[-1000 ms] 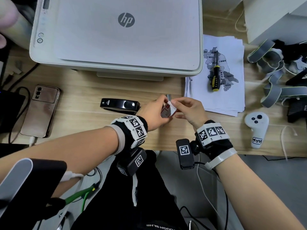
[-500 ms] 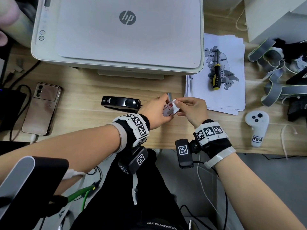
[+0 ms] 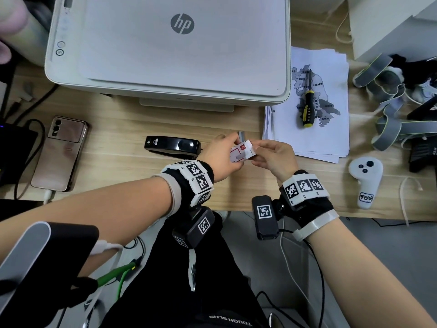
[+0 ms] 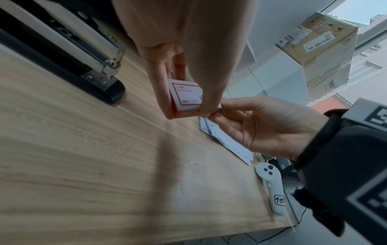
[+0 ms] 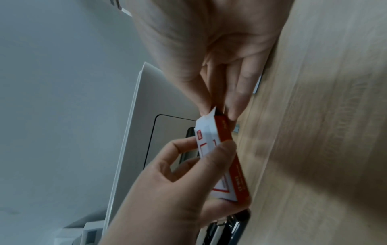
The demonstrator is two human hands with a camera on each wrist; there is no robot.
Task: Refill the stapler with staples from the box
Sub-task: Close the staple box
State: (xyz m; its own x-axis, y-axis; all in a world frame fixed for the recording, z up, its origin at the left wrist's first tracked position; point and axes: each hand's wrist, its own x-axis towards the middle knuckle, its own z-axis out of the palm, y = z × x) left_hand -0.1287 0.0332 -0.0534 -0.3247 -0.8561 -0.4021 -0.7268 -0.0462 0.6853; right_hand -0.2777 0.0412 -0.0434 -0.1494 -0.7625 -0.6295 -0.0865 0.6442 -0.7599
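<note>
I have both forearms reaching forward and converging, wrists close together, each wrapped in a black band with white marker tiles. My left hand [image 3: 221,157] is curled round the staple box [image 3: 242,152], thumb on one broad face and fingers on the other, holding it clear of the desk. My right hand [image 3: 275,158] meets it from the opposite side, thumb and fingertips [image 5: 234,114] pinching the box's end flap just beyond the left hand's grip. The two hands nearly touch.
</note>
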